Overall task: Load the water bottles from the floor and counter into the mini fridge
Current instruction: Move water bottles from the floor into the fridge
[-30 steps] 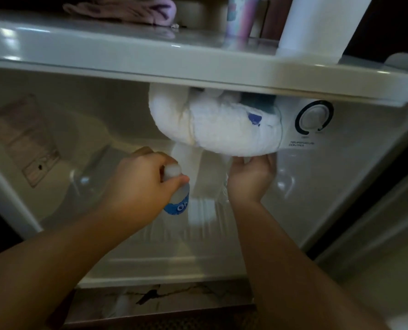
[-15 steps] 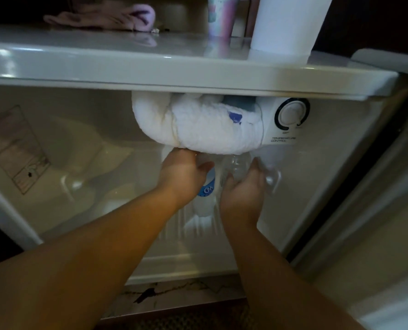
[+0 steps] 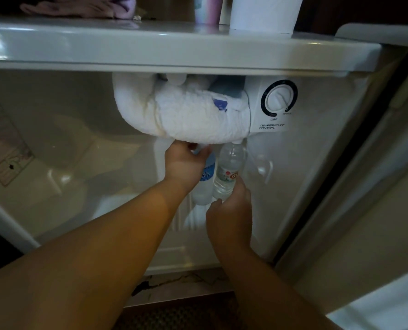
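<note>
Dim light fills the open mini fridge (image 3: 55, 144), whose white interior takes up most of the view, with its door (image 3: 365, 210) swung out to the right. On its flat top stand a white paper roll (image 3: 265, 13), a pastel tumbler (image 3: 207, 9) and a pink cloth (image 3: 79, 7). Under the top edge a heavily frosted freezer box (image 3: 181, 113) bulges down, and just right of it sits a round dial (image 3: 279, 97) marked "DEF", "MAX" and "TEMPERATURE CONTROL". A diagram sticker (image 3: 5, 144) on the left inner wall is too blurred to read.

Two water bottles stand side by side, touching, inside the fridge below the frost. The blue-label bottle (image 3: 205, 179) shows white letters, partly hidden, that look like "OK". The clear bottle (image 3: 229, 172) carries a red and green label whose writing cannot be made out.

The left hand (image 3: 184, 165) is curled around the upper part of the blue-label bottle, fingers wrapped near its cap. The right hand (image 3: 231, 210) cups the clear bottle's base, fingers loosely bent against it.
</note>
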A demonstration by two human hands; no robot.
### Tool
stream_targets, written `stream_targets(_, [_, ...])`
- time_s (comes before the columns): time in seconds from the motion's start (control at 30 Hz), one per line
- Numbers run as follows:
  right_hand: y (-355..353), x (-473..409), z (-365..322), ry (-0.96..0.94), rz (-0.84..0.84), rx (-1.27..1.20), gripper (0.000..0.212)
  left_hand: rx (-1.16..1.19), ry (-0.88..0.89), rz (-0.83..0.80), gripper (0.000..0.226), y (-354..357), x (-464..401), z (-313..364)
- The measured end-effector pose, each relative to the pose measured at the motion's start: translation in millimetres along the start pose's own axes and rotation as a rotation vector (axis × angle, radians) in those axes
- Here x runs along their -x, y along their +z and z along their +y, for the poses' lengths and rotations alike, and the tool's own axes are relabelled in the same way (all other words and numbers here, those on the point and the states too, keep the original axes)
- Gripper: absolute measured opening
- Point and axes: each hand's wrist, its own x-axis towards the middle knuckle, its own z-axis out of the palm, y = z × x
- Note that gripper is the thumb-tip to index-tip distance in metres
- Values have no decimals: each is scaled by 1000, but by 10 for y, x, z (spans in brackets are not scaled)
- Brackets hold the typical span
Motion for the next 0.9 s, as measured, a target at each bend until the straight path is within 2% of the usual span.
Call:
stream_targets(0.17, [10, 52, -15, 45, -32, 29, 60, -72, 14, -93, 48, -72, 59, 70])
stream_targets(0.33, [104, 244, -144, 70, -143, 93, 63, -272, 24, -191, 65, -360, 204, 143])
stream_targets(0.43, [200, 523, -228, -194, -174, 131, 48, -423, 10, -291, 68, -808, 433, 230])
stream_targets(0.57, [414, 1044, -431, -594, -351, 107, 20, -420, -89, -443, 33, -1882, 964, 381])
stream_targets(0.63, [516, 1425, -605, -794, -506, 4, 17, -485, -123, -393, 20, -2575, 1325, 451])
stream_targets(0.7, [621, 1844, -744, -931, -727, -111, 19, -576, -133, -233, 18, -3229, 1736, 479])
stream_targets(0.77, [752, 2278, -847, -1052, -933, -155, 18, -661, -217, -68, 18, -3805, 2171, 446])
stream_targets(0.83, [867, 2705, -887, -1143, -1102, -106, 19, -718, -376, 34, 19, -4255, 2624, 347])
stream_targets(0.9, [971, 3129, -858, -1083, -1318, 76, 21, -780, -565, 115, 23, -4588, 3083, 194])
